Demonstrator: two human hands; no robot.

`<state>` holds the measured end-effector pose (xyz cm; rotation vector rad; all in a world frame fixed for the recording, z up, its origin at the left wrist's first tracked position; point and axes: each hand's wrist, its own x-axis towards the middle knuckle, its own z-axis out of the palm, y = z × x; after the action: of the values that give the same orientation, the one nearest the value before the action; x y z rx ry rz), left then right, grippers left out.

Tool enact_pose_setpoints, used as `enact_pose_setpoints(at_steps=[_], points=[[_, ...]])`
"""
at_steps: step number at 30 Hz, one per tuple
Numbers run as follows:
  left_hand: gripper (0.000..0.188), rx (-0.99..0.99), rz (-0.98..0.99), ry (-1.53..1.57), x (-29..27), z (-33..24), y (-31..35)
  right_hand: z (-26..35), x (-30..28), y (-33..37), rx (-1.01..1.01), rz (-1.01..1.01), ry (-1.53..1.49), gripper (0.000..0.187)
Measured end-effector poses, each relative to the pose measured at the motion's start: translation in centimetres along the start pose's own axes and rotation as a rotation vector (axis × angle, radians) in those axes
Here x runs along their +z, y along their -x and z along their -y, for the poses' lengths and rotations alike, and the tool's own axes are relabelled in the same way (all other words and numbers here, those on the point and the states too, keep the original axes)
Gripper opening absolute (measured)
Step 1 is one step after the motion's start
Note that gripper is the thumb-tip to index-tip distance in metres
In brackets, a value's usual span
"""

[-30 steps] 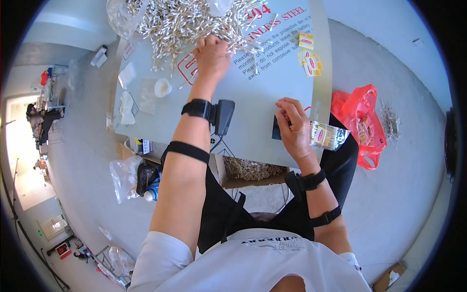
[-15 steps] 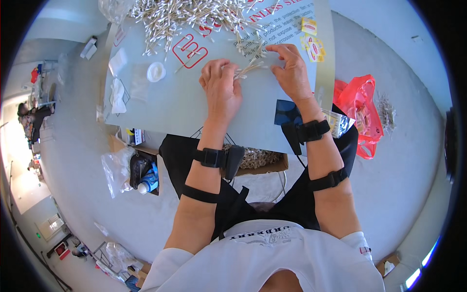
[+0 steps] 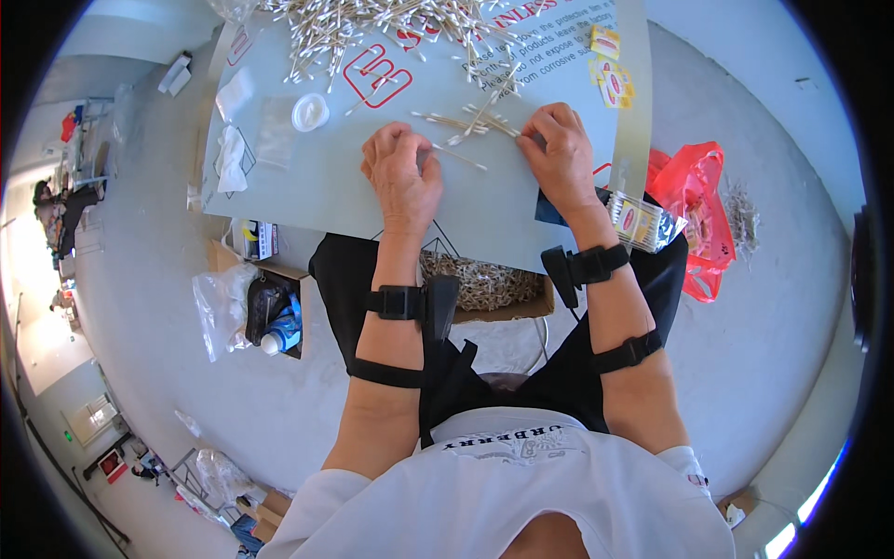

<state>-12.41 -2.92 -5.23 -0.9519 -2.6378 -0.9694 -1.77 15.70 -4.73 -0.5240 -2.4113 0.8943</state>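
Note:
My left hand [image 3: 402, 177] is closed, fingers curled, above the sheet-covered table [image 3: 354, 200]. A single cotton swab [image 3: 461, 157] reaches out from its fingertips towards the right. Across from it, my right hand [image 3: 561, 154] pinches thumb and finger at the end of a cotton swab [image 3: 503, 127]. Between and just beyond the hands lies a small loose group of cotton swabs [image 3: 477, 121], crossing at different angles. A large heap of cotton swabs [image 3: 358, 28] spreads over the far part of the table.
Left on the table are a round white container [image 3: 310, 113], a clear bag [image 3: 275, 144] and crumpled white tissue [image 3: 230, 158]. Yellow labels [image 3: 610, 82] lie far right. Packed swabs [image 3: 644, 222] rest by my right wrist. A red bag [image 3: 694, 205] and a swab-filled box [image 3: 484, 284] are lower.
Both hands have come closer to me, and my left hand has drawn off the small swab group, now spread in view. My right hand's raised finger has closed into a pinch.

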Motion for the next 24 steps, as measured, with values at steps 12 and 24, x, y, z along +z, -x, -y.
enact_pose_setpoints(at_steps=[12, 24], points=[[0.042, 0.063, 0.103, 0.019, 0.4, -2.2, 1.4, 1.0, -1.5, 1.5, 0.037, -0.023, -0.03, 0.026], [0.029, 0.05, -0.021, -0.017, 2.3, -3.8, 0.6, -0.1, -0.3, 0.5, 0.109, -0.056, 0.036, 0.013]])
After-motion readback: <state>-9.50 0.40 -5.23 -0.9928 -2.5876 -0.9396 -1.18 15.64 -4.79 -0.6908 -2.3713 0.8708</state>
